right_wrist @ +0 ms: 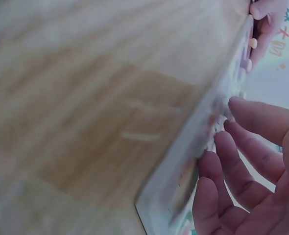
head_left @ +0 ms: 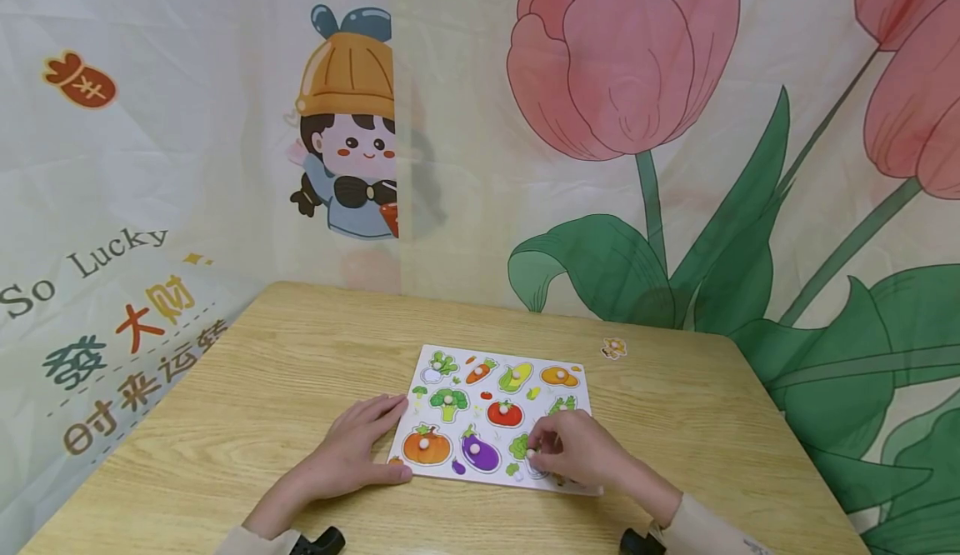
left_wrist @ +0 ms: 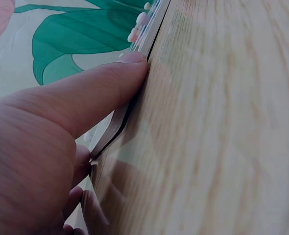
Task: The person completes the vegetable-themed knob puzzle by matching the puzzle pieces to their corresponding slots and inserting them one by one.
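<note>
A white wooden peg puzzle board (head_left: 465, 384) lies on the table, bearing vegetable pieces with small round knobs. Among them are a pumpkin piece (head_left: 427, 447), an eggplant piece (head_left: 480, 452) and a tomato piece (head_left: 505, 412). My left hand (head_left: 348, 447) rests at the board's left side, its fingers extended and its thumb (left_wrist: 105, 88) against the front edge. Over the board's front right part, my right hand (head_left: 577, 448) pinches the knob of a green-leaved vegetable piece (head_left: 519, 447) between thumb and forefinger. That hand partly hides this piece and the ones beside it.
The wooden table (head_left: 225, 388) extends around the board. A small orange cartoon sticker (head_left: 613, 348) lies behind the board, toward the right. Printed cloth (head_left: 465, 122) with tulips and a cartoon figure hangs behind the table.
</note>
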Demonstrator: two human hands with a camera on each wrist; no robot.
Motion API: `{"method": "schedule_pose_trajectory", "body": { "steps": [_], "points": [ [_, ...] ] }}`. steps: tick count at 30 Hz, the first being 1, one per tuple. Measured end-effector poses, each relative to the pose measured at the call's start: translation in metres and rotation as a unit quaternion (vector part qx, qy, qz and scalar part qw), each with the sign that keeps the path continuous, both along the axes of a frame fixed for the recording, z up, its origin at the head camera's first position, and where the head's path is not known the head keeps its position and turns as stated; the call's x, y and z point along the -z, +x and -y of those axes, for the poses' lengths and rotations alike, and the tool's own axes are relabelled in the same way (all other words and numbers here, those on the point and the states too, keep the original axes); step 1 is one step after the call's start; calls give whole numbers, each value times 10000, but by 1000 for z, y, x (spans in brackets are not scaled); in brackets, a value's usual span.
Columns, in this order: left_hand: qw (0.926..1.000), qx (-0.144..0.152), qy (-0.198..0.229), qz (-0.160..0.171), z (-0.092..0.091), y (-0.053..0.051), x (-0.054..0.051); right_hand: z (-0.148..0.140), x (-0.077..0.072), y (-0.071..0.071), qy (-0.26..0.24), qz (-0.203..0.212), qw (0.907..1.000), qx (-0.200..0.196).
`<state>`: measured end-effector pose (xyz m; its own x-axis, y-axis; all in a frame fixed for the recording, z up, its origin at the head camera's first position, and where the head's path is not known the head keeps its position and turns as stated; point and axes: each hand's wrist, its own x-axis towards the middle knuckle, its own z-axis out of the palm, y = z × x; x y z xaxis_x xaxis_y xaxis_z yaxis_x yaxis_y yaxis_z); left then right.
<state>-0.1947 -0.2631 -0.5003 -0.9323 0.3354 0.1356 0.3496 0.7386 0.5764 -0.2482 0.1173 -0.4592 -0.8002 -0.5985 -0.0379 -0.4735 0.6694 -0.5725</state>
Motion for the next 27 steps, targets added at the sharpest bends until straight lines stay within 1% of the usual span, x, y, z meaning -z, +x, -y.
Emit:
{"method": "schedule_pose_trajectory", "body": {
  "steps": [2,4,9,12,18,22,27],
  "points": [
    [10000,4,-5,18,0,0,0,-3,-4,-2,-11,-60,10000,-41],
    [10000,7,-10,23,0,0,0,-7,-9,-5,-70,-50,10000,37],
    [10000,-12,-6,36,0,0,-1,-23,-21,-19,-260,-74,9986,448],
    [10000,-24,-4,69,0,1,-2,-36,-22,-33,-321,-335,9969,643],
    [10000,-36,-4,59,0,1,-2,-66,-22,-67,-419,-562,9901,1218],
    [10000,-28,-6,35,0,1,-2,-83,-18,-88,-495,-707,9849,1501],
    [10000,-15,-21,24,0,0,-1,-98,-11,-112,-577,-817,9797,1736]
  ]
}}
